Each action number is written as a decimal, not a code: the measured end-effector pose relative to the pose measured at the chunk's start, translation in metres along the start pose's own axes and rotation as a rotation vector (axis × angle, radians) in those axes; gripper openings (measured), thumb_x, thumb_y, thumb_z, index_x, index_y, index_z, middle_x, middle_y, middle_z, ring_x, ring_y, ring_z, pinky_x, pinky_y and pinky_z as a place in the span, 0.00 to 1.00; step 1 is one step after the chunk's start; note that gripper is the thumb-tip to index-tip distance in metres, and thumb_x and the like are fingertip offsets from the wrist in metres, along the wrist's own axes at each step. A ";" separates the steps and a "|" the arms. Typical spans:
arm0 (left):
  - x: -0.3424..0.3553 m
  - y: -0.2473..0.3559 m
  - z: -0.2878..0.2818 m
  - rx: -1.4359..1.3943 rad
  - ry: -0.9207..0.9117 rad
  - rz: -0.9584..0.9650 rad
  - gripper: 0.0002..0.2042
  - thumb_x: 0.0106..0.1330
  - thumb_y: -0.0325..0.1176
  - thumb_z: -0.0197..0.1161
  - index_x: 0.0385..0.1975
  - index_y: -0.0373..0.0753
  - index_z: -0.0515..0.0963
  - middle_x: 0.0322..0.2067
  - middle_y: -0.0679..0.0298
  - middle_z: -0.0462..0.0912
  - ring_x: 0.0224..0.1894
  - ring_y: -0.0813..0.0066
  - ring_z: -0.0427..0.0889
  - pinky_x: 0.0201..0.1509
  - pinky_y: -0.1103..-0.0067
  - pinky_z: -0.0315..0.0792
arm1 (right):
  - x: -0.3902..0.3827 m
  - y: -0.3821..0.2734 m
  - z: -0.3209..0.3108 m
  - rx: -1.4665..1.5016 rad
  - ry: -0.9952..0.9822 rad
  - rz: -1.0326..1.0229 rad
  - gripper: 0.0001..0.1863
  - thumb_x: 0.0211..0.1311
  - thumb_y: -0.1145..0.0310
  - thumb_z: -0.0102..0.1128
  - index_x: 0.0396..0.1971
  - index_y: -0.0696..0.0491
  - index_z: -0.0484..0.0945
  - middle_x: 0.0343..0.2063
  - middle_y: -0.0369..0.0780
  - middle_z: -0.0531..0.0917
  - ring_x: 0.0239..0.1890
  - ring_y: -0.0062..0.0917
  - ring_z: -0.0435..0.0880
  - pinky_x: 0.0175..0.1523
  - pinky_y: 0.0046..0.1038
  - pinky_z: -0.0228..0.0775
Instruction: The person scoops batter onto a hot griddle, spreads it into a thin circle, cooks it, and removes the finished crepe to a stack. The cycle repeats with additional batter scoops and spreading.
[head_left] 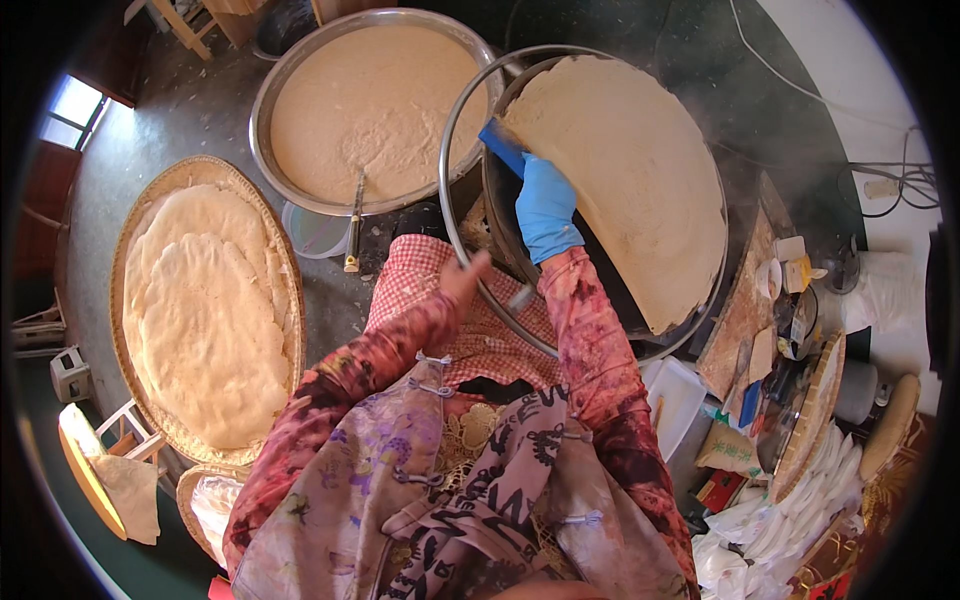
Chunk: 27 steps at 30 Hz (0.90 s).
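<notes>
A blue glove covers my right hand (545, 205), which is closed on a blue scraper (503, 146). The scraper's blade, smeared by motion, touches the upper left edge of a thin batter sheet (630, 170). That pale sheet covers most of a round black griddle (612, 285); a dark strip of griddle shows under my right wrist. Bare and slightly blurred, my left hand (463, 280) grips the near left side of a large metal ring (447, 190) that stands around the griddle's left side. Its fingertips are partly hidden.
A wide metal basin (262, 130) of batter stands beyond my left hand, a brush-like tool (354, 235) at its near rim. Left is a woven tray (118, 300) stacked with flat pancakes. A white tray (675, 400), a board (735, 310) and plastic bags (770, 530) crowd the right.
</notes>
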<state>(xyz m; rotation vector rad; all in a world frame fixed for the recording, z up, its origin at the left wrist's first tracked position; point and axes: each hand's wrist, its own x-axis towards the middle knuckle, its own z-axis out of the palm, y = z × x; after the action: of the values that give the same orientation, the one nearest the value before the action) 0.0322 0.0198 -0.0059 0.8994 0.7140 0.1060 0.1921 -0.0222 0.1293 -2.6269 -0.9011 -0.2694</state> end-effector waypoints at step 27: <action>-0.069 -0.049 0.029 0.196 -0.115 -0.208 0.10 0.60 0.37 0.59 0.21 0.37 0.75 0.18 0.64 0.77 0.17 0.77 0.74 0.20 0.79 0.69 | 0.039 0.089 -0.007 -0.217 0.113 0.236 0.05 0.51 0.72 0.51 0.26 0.54 0.76 0.23 0.46 0.79 0.27 0.41 0.80 0.31 0.38 0.72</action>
<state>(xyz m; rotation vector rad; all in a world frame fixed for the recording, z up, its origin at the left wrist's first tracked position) -0.0129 -0.0566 0.0055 1.0038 0.7145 -0.2019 0.2775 -0.0693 0.1232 -2.8488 -0.5450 -0.4708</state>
